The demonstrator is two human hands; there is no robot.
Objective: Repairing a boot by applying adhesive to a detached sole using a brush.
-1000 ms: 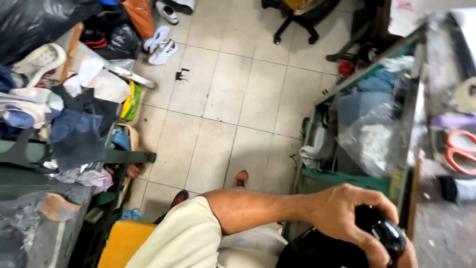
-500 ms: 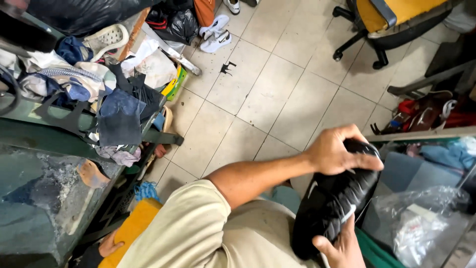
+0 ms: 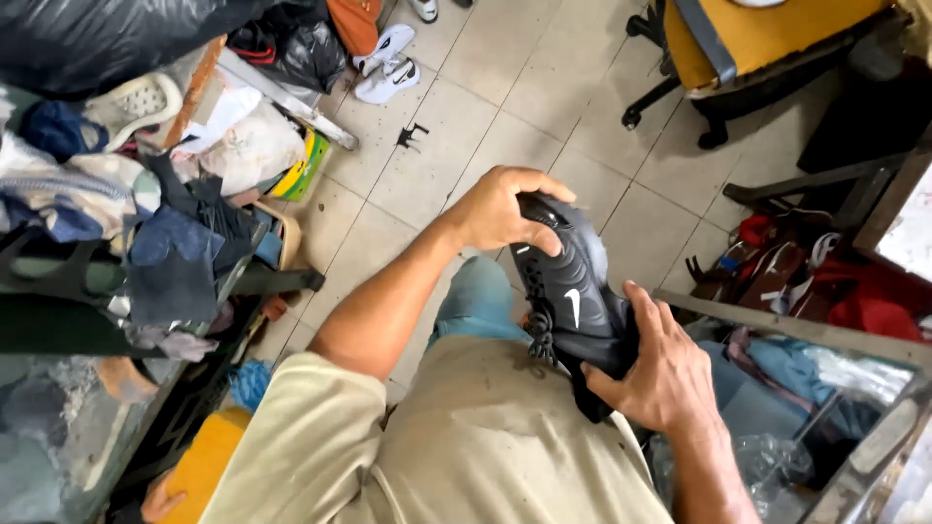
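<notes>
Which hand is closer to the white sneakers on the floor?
Left. The left hand grips the toe of the black shoe, nearer the white sneakers. The right hand holds the shoe's other end, farther away.

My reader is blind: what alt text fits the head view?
Both hands hold a black sports shoe over the lap: left hand on its toe, right hand at its heel. Below lie a tiled floor and piled clothes.
</notes>
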